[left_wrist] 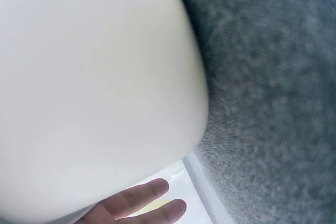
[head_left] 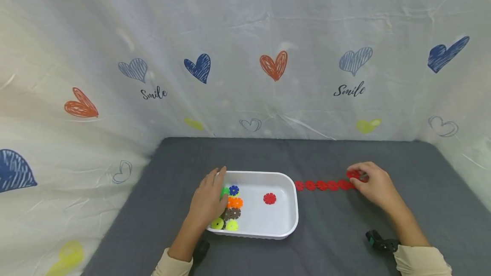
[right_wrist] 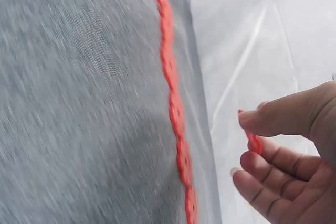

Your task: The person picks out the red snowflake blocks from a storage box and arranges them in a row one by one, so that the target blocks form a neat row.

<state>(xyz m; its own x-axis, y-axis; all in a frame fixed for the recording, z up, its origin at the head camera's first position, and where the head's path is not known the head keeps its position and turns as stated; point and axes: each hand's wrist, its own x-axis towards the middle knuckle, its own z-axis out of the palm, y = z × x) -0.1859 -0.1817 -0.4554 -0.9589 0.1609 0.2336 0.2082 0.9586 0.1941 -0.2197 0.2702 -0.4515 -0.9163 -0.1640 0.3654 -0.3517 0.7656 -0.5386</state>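
Note:
My right hand (head_left: 377,186) pinches a red notched disc (head_left: 353,174) between thumb and fingers. In the right wrist view that disc (right_wrist: 254,143) appears nearly edge-on, held off the cloth. Just below it in the head view lies a row of red notched discs (head_left: 321,185), running from beside the tray toward my right hand. A white plastic tray (head_left: 285,231) sits left of the row, holding a single red disc (head_left: 270,198) at its right. My left hand (head_left: 207,201) rests at the tray's left end, its fingers (left_wrist: 140,198) fairly straight, partly hiding the discs there.
Blue (head_left: 234,190), orange (head_left: 237,203), brown (head_left: 234,214) and yellow-green (head_left: 232,225) discs are grouped at the tray's left. A dark grey cloth (head_left: 326,233) covers the table. Behind it hangs a pale curtain (head_left: 238,24) printed with hearts.

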